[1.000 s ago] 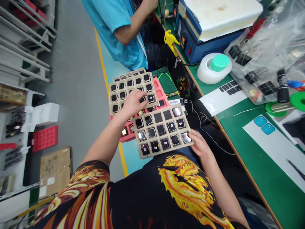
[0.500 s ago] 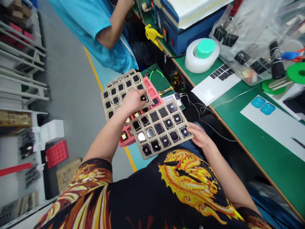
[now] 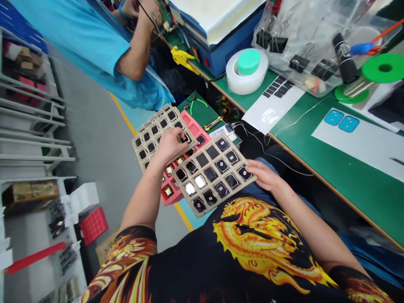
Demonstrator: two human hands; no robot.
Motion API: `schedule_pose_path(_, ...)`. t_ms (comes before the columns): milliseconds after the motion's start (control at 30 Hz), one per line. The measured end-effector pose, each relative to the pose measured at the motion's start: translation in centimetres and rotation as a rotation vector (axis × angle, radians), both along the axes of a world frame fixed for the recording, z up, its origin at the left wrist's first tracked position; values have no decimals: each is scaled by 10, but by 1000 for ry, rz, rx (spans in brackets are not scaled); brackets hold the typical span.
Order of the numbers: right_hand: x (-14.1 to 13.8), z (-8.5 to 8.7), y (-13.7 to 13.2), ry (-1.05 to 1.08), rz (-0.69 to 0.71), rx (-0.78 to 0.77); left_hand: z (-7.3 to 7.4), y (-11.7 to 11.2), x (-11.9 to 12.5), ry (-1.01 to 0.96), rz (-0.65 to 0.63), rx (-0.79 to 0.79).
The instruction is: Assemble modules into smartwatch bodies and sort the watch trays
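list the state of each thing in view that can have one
pink plastic tray, partly under both beige trays
rear beige pulp tray, cells holding dark squares
front beige pulp tray, over pink plastic tray
left hand, fingertips on rear beige pulp tray
right hand, fingers on front beige pulp tray

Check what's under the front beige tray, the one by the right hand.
A pink tray runs beneath the front beige tray, with gold-edged parts showing in its exposed cells. Whatever lies directly under the beige tray is covered.
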State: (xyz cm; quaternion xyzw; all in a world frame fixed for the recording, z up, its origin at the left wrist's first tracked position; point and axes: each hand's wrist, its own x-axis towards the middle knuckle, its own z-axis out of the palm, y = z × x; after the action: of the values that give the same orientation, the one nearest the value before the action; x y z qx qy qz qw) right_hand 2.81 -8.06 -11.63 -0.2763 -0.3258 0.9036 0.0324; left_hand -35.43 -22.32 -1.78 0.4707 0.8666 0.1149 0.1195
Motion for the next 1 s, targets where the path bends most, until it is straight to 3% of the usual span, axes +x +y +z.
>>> schedule_pose_path(233, -1, -6, -2, 15, -18, 16, 6, -2, 2, -211, 56, -4)
schedule_pose_path(467, 0, -9, -3, 28, -30, 7, 5, -5, -1, -9, -23, -65)
schedule_pose_path(700, -2, -13, -3, 32, -58, 2, 12, 3, -3, -60, 14, -191)
schedule_pose_path(867, -2, -11, -3, 47, -60, -16, 14, 13, -8, -34, -38, -190)
schedule_pose_path(1000, -1, -11, -3, 52, -55, -18, 16, 7, -15, -205, 0, -110)
